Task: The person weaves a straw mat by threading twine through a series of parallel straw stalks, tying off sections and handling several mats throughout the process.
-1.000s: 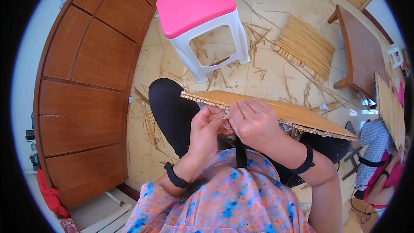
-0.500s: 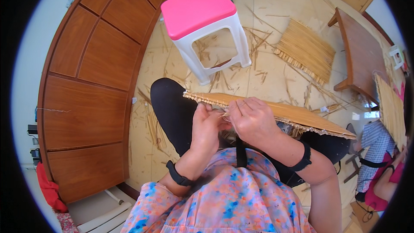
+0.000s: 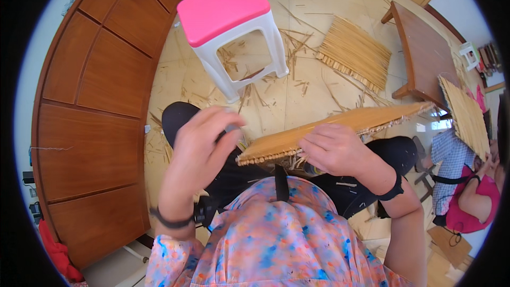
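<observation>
A woven straw mat [image 3: 340, 122] lies tilted across my lap, its trimmed stalk ends and stitched edge facing me. My right hand [image 3: 334, 150] is closed on the mat's near edge, with loose straw ends below its fingers. My left hand [image 3: 204, 141] is raised to the left of the mat's left corner, apart from it. Its fingers are curved, with a gap between them and the thumb, and smeared by motion. I make out nothing held in it.
Beyond my knees stands a white stool [image 3: 226, 13] with a pink seat. Another straw mat [image 3: 356, 50] lies on the straw-littered floor, by a low wooden bench [image 3: 425, 48]. A wooden cabinet [image 3: 90, 154] lines the left. At right, another person [image 3: 473, 196] holds a straw mat [image 3: 465, 114].
My left hand has come off the mat's edge and moved up and left. The mat has turned, its right end rising and left end dropping. My right hand has shifted right along its edge.
</observation>
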`<action>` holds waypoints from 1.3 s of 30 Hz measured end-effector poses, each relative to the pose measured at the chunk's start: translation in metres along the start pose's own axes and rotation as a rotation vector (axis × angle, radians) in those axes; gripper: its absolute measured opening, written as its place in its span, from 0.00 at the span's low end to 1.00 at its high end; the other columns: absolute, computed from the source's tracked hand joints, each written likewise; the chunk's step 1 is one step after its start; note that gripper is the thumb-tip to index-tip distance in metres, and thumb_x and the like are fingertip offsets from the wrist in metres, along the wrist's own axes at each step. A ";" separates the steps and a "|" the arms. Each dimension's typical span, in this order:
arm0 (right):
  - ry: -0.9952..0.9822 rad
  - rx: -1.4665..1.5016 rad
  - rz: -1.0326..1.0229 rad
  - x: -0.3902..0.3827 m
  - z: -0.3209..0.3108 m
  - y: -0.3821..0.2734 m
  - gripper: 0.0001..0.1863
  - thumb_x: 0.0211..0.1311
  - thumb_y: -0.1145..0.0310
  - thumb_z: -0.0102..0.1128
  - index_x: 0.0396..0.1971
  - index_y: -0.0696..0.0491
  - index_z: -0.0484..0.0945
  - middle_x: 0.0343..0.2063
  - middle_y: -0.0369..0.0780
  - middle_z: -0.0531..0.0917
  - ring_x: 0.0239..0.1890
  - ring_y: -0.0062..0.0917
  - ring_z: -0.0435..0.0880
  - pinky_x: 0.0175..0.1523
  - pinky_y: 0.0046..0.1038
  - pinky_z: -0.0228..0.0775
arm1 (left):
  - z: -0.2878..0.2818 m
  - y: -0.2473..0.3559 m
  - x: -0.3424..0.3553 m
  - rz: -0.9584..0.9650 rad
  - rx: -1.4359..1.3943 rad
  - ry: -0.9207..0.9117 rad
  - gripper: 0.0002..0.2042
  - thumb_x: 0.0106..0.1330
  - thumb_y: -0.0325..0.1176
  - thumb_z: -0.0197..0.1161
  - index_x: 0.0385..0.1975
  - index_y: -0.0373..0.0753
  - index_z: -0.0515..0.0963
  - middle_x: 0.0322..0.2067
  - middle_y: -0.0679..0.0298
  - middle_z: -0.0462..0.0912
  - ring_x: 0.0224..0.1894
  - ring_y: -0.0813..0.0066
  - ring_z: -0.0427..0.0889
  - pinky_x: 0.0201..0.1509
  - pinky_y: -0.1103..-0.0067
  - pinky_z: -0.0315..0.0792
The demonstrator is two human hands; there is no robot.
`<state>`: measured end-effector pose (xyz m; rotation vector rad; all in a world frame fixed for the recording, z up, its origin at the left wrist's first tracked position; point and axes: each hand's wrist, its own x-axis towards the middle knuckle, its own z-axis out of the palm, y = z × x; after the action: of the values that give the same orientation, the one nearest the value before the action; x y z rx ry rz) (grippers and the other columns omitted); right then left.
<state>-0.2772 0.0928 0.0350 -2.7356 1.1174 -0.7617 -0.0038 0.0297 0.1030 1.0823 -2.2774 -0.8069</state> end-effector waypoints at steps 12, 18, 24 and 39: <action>-0.082 -0.007 0.108 -0.034 -0.025 -0.033 0.12 0.44 0.70 0.64 0.32 0.56 0.80 0.28 0.37 0.81 0.32 0.30 0.82 0.39 0.31 0.76 | 0.118 -0.020 0.020 -0.202 -0.976 -0.788 0.05 0.68 0.28 0.63 0.34 0.33 0.77 0.28 0.66 0.79 0.30 0.81 0.77 0.35 0.81 0.72; -0.025 -0.013 0.335 -0.042 -0.015 -0.048 0.13 0.46 0.69 0.67 0.35 0.53 0.82 0.35 0.37 0.83 0.41 0.29 0.82 0.47 0.34 0.74 | 0.130 -0.020 0.016 0.256 -0.657 -0.518 0.05 0.67 0.27 0.61 0.30 0.34 0.75 0.27 0.57 0.77 0.30 0.63 0.79 0.34 0.75 0.71; -0.010 -0.043 0.317 -0.038 -0.013 -0.048 0.11 0.47 0.71 0.66 0.34 0.53 0.82 0.35 0.36 0.82 0.40 0.26 0.81 0.49 0.32 0.69 | 0.129 -0.023 0.020 0.036 -0.923 -0.383 0.05 0.68 0.26 0.60 0.29 0.33 0.75 0.27 0.63 0.76 0.29 0.74 0.75 0.33 0.79 0.69; -0.032 -0.074 0.297 -0.044 -0.014 -0.037 0.09 0.52 0.69 0.65 0.34 0.52 0.82 0.37 0.34 0.83 0.41 0.26 0.81 0.58 0.41 0.67 | 0.129 -0.020 0.023 0.278 -0.579 -0.476 0.10 0.64 0.32 0.65 0.26 0.35 0.72 0.26 0.57 0.76 0.28 0.55 0.76 0.32 0.70 0.70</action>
<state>-0.2877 0.1508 0.0385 -2.5408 1.5260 -0.6444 -0.0893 0.0395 0.0027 0.3236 -2.2426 -1.5965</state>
